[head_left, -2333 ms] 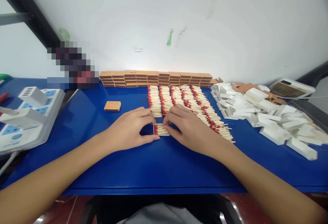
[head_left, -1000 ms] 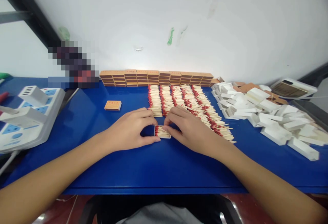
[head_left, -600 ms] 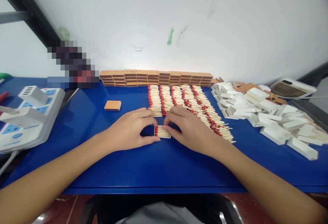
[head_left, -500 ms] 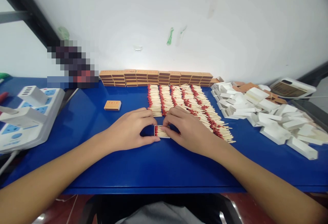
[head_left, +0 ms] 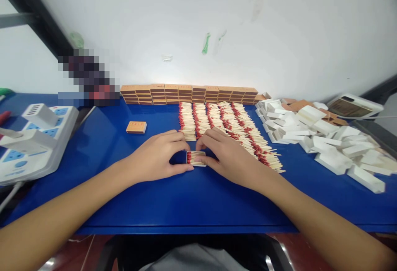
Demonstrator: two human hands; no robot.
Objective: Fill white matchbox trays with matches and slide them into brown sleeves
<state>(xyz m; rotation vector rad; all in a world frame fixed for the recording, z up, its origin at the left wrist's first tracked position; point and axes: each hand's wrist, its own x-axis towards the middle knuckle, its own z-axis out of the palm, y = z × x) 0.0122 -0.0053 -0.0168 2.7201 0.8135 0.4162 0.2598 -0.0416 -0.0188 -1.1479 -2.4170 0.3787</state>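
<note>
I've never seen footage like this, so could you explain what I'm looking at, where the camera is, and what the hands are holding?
There's no machine here: it's a person's two bare hands. The camera sits on that person's head, looking forward and down. The left hand has its fingers around the left end of a small white tray of matches; the right hand has its thumb over those matches. On the blue table, rows of loose matches lie beyond the tray, with stacked matchboxes behind them. A single matchbox lies off to the left, a power strip farther left, and a heap of white trays to the right.
</note>
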